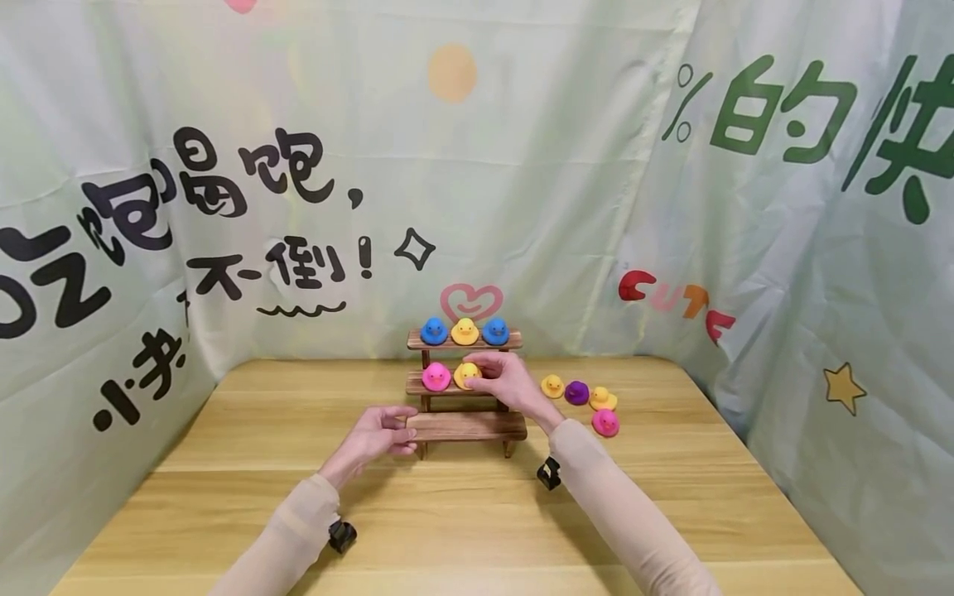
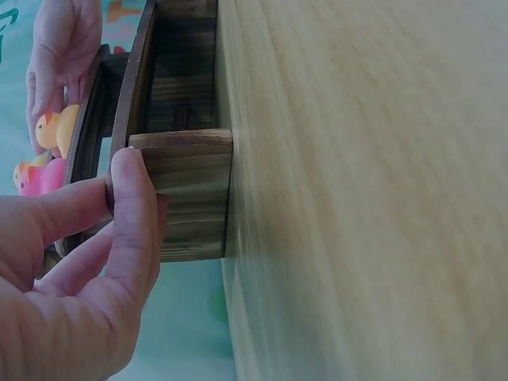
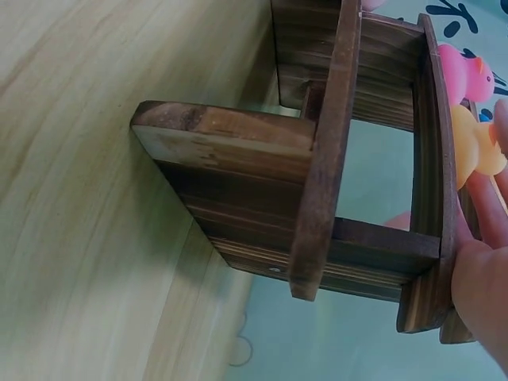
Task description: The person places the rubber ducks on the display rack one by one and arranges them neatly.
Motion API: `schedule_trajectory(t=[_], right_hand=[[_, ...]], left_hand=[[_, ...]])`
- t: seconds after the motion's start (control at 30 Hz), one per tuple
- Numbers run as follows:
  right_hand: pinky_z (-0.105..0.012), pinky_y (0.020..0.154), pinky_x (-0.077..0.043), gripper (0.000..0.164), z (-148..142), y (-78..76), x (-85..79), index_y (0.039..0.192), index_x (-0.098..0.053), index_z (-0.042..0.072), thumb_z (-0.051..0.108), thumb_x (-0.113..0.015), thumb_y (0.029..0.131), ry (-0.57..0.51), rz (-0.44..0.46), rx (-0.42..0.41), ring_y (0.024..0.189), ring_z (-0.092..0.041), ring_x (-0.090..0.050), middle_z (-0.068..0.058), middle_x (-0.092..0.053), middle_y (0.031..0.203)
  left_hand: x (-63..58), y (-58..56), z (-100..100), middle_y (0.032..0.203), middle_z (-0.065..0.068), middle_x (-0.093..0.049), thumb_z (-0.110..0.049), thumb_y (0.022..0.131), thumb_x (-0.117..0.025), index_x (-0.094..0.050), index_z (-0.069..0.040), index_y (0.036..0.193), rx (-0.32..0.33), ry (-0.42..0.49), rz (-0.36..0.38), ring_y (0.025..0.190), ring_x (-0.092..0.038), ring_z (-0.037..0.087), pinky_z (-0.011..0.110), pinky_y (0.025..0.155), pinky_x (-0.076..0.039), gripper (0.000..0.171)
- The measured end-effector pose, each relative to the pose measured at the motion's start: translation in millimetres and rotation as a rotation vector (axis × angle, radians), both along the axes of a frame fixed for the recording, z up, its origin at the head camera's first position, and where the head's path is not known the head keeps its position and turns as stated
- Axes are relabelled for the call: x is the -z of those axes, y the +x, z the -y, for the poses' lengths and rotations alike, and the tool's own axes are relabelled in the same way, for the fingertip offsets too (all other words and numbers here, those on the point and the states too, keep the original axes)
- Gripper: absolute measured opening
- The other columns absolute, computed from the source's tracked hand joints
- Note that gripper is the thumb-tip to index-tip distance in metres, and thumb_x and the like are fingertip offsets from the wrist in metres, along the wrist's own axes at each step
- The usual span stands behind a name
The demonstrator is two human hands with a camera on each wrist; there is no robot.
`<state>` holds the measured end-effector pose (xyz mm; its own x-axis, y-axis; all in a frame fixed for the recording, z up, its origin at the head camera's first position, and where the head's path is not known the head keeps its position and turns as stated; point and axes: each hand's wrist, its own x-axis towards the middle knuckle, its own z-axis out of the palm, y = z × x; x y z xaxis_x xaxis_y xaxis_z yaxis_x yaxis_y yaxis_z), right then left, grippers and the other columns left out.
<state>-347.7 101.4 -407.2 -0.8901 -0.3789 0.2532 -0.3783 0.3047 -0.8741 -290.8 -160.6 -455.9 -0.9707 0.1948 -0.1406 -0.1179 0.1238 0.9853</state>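
Observation:
A three-tier wooden display stand stands on the table. My left hand pinches the left end of its lowest board between thumb and fingers. On the middle board, my right hand holds a yellow rubber duck from the right side, thumb in front and fingers behind. Right beside that duck sits a pink rubber duck. The top board carries a blue duck, a yellow duck and another blue duck in a row. Nothing stands on the lowest board.
To the right of the stand, on the table, lie a small yellow duck, a purple duck, a second yellow duck and a pink duck. A printed cloth hangs behind and along both sides.

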Motion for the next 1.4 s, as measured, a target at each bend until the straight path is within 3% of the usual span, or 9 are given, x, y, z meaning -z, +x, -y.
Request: schedule_trajectory(t=[0.13,0.33,0.6,0.77,0.97,1.13,1.23,1.4], right_hand=[[-0.028,0.087,-0.061,0.038,-1,1.2,-0.4,0.123,-0.068,0.014,0.016,-0.076,0.086,-0.033,0.021,0.005,0.114,-0.021,-0.065,-0.006,-0.068,0.122],[-0.027,0.084,-0.062,0.04,-8,1.9,-0.7,0.125,-0.066,0.005,0.016,-0.074,0.088,-0.114,0.026,-0.007,0.109,-0.024,-0.066,-0.011,-0.068,0.124],[-0.022,0.082,-0.06,0.032,-24,0.8,1.3,0.119,-0.068,0.003,0.016,-0.072,0.09,-0.107,-0.011,0.011,0.097,-0.011,-0.067,-0.017,-0.069,0.118],[-0.022,0.079,-0.06,0.029,-33,0.2,3.3,0.116,-0.068,-0.001,0.015,-0.07,0.092,-0.123,0.003,0.02,0.09,-0.011,-0.068,-0.023,-0.069,0.112],[-0.025,0.074,-0.06,0.022,-39,2.3,1.3,0.11,-0.072,0.006,0.018,-0.071,0.091,-0.098,0.002,0.04,0.085,-0.01,-0.066,-0.011,-0.073,0.102],[-0.032,0.073,-0.059,0.024,-44,4.4,-0.7,0.11,-0.071,0.003,0.018,-0.071,0.091,-0.095,-0.01,0.066,0.079,-0.008,-0.063,-0.01,-0.073,0.098],[-0.034,0.07,-0.059,0.024,-48,5.0,-0.8,0.109,-0.071,0.002,0.018,-0.071,0.092,-0.097,-0.026,0.08,0.077,-0.01,-0.06,-0.015,-0.071,0.097],[-0.026,0.065,-0.057,0.024,-55,8.3,-5.4,0.109,-0.072,0.003,0.018,-0.071,0.092,-0.098,-0.012,0.096,0.08,-0.023,-0.062,-0.019,-0.071,0.1]], left_hand=[[0.3,-0.1,0,0.103,0.02,-0.056,0.009,0.09,-0.061,-0.049,0.009,0.137,0.006,-0.003,-0.003,0.071,-0.069,0.018,0.028,0.069,-0.065,0.048],[0.4,0.0,0,0.106,0.021,-0.055,0.009,0.09,-0.061,-0.051,0.008,0.136,0.0,-0.005,0.002,0.072,-0.069,0.018,0.029,0.07,-0.065,0.047],[0.1,1.6,1,0.108,0.023,-0.056,0.009,0.09,-0.062,-0.051,0.008,0.136,-0.009,-0.004,-0.001,0.071,-0.069,0.019,0.031,0.071,-0.065,0.047],[-0.6,2.1,0,0.11,0.024,-0.055,0.008,0.09,-0.062,-0.051,0.007,0.136,-0.001,-0.008,0.001,0.072,-0.069,0.018,0.031,0.071,-0.065,0.047],[-1.5,2.0,0,0.11,0.024,-0.055,0.008,0.09,-0.062,-0.052,0.007,0.136,-0.005,-0.008,-0.005,0.072,-0.069,0.019,0.03,0.07,-0.065,0.046],[-0.4,1.2,0,0.108,0.024,-0.056,0.009,0.09,-0.061,-0.052,0.007,0.136,-0.006,-0.006,-0.004,0.072,-0.069,0.018,0.029,0.069,-0.065,0.047],[0.4,0.6,0,0.107,0.023,-0.056,0.009,0.09,-0.061,-0.052,0.007,0.136,-0.007,0.0,-0.004,0.071,-0.069,0.018,0.028,0.069,-0.065,0.046],[-0.7,-0.3,0,0.106,0.022,-0.056,0.009,0.09,-0.062,-0.052,0.007,0.136,-0.003,-0.003,-0.002,0.071,-0.069,0.018,0.028,0.069,-0.065,0.047]])
